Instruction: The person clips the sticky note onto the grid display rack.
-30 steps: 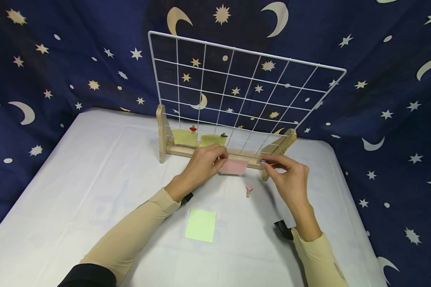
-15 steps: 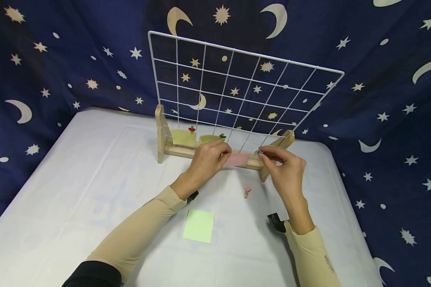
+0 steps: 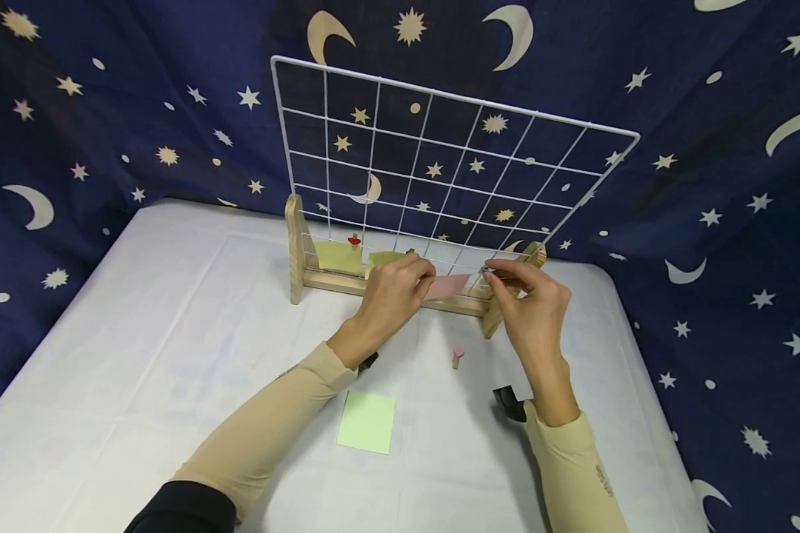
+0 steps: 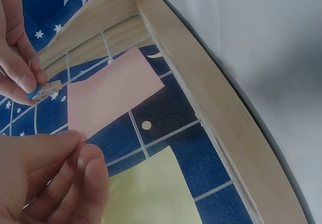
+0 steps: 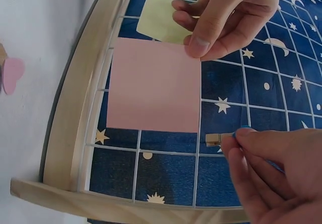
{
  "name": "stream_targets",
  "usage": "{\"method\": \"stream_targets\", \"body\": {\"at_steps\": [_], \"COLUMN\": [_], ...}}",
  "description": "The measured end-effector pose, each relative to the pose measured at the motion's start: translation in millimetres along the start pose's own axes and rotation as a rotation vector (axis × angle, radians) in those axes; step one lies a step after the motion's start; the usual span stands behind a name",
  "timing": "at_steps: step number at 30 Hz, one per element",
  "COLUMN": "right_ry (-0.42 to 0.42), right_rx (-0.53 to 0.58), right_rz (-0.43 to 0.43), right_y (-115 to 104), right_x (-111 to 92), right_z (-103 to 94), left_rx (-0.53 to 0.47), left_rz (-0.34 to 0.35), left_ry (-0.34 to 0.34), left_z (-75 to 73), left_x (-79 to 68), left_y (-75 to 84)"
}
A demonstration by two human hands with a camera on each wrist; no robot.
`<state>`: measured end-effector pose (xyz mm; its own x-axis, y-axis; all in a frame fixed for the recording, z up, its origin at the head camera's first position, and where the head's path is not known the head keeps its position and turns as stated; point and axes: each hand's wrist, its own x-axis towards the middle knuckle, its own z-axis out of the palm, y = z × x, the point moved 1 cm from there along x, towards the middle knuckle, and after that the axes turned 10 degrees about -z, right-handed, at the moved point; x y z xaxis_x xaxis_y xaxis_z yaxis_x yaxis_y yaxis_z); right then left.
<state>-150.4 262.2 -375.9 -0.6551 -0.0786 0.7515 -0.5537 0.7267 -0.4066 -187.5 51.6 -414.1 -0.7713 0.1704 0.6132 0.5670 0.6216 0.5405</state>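
My left hand (image 3: 395, 294) pinches a pink sticky note (image 5: 153, 85) by one corner, between thumb and forefinger. The note hangs in front of the lower part of a white wire grid (image 3: 450, 159). My right hand (image 3: 536, 302) grips a small wooden clothespin (image 5: 214, 140) by its blue end, its tip pointing toward the note's edge. In the left wrist view the clothespin (image 4: 50, 88) is a little apart from the note. Two yellow-green notes, one a left note (image 3: 339, 257) under a red-topped clothespin (image 3: 354, 240), are on the grid; my left hand partly covers the other (image 3: 381, 259).
A wooden stand (image 3: 327, 281) bears the grid at the back of the white-covered table (image 3: 207, 333). A clothespin with a pink heart (image 3: 458, 355) and a light green note (image 3: 367, 422) lie in front. Behind hangs a dark blue curtain (image 3: 193, 66) with moons and stars.
Both hands have moved up and closer to the grid. The pink note has risen from below the stand's bar to in front of the wires, and the clothespin has come up with the right hand.
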Motion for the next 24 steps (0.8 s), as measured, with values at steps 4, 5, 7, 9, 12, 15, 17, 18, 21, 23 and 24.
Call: {"method": "stream_targets", "body": {"at_steps": [4, 5, 7, 9, 12, 15, 17, 18, 21, 23, 24], "right_ry": [-0.005, -0.009, -0.014, -0.018, -0.020, -0.021, -0.017, -0.013, 0.010, 0.018, 0.021], "right_rx": [0.036, 0.044, 0.051, 0.049, 0.047, 0.054, 0.059, 0.064, 0.084, 0.099, 0.107], "right_rz": [0.023, 0.029, 0.035, 0.035, 0.032, 0.029, 0.027, 0.024, 0.015, 0.005, 0.001], "right_y": [1.5, 2.1, 3.7, 4.9, 6.0, 6.0, 5.9, 6.0, 6.2, 6.1, 6.1], "right_x": [1.7, 1.7, 1.4, 1.1, 1.1, 1.7, 2.1, 2.4, 3.6, 4.6, 5.2], "right_z": [2.3, 3.1, 4.8, 5.9, 7.1, 8.4, 9.1, 9.5, 9.9, 10.1, 10.4], "left_rx": [0.005, 0.005, 0.004, 0.004, 0.005, 0.010, 0.013, 0.014, 0.018, 0.018, 0.018], "left_rz": [0.000, -0.001, -0.006, -0.010, -0.016, -0.023, -0.027, -0.029, -0.029, -0.028, -0.026], "left_ry": [-0.002, -0.003, 0.002, 0.010, 0.030, 0.051, 0.064, 0.068, 0.082, 0.093, 0.099], "left_z": [1.7, 2.3, 3.6, 4.7, 5.7, 6.2, 6.6, 6.6, 7.2, 7.6, 7.9], "left_x": [1.1, 1.1, 1.1, 0.9, 1.5, 2.1, 2.5, 2.6, 3.2, 3.9, 4.3], "left_y": [1.2, 1.6, 2.5, 3.3, 3.8, 3.6, 3.7, 3.8, 4.2, 4.6, 4.6]}}
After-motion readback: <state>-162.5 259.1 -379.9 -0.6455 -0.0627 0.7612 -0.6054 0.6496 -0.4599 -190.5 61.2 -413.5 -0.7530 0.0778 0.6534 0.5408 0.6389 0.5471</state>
